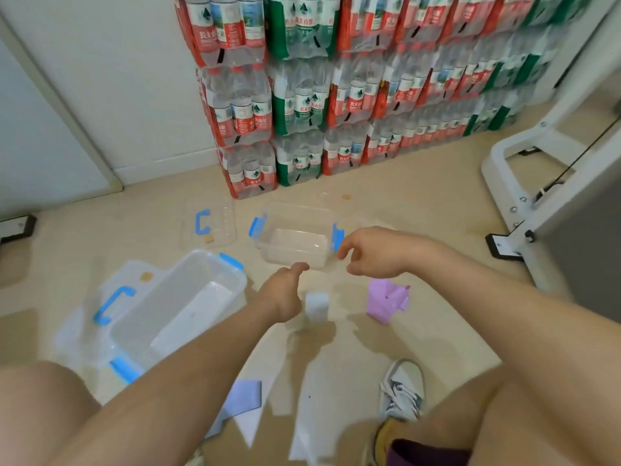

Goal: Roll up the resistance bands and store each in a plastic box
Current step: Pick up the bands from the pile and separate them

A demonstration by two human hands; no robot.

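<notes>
- two bare hands reach forward over the beige smooth floor (420, 203), both near the small clear plastic box (295, 243) at 12 o'clock.
- left hand (282, 294) is loosely curled with the thumb pointing forward, almost at the near rim of the small box; it holds nothing that i can see.
- right hand (376, 252) has its fingers bent and a little apart, fingertips just beside the blue latch (337, 236) on the right end of the box; touching or not, i cannot tell.
- small box is rectangular, transparent, with rounded corners and blue clips at both ends; it looks to have nothing inside.
- white rolled band (316, 306) stands on the floor like a short cylinder, just beside the left hand.
- lilac band (386, 301), soft and crumpled, not rolled, lies at 1 o'clock from the white roll.
- pale violet flat band (245, 396) lies at 6 o'clock, partly under the left forearm.
- larger clear box (178, 307) with blue clips sits at 9 o'clock, on its flat lid with a blue handle (112, 304).
- another clear lid (215, 225) lies at 11 o'clock.
- shrink-wrapped packs of water bottles (336, 89) are stacked at the wall behind.
</notes>
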